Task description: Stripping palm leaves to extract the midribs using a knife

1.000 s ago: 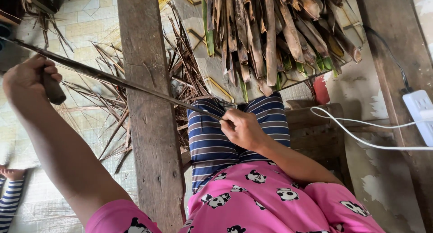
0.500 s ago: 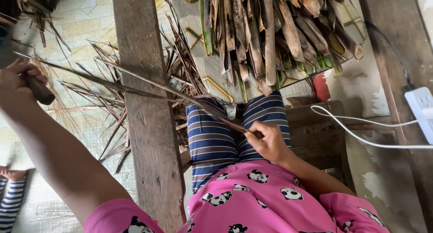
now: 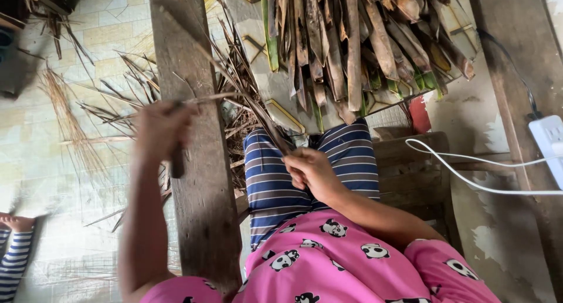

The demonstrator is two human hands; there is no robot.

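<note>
Gripping a dark knife handle (image 3: 176,162), the left hand (image 3: 159,127) is blurred; the right hand (image 3: 309,169) pinches a leaf strip's (image 3: 258,112) near end over the striped lap (image 3: 275,180). The strip looks light, thin and bendy, best held at its ends.

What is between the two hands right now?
In the head view, a thin dark leaf strip runs from the right hand toward the left hand, crossing in front of the upright wooden post.
</note>
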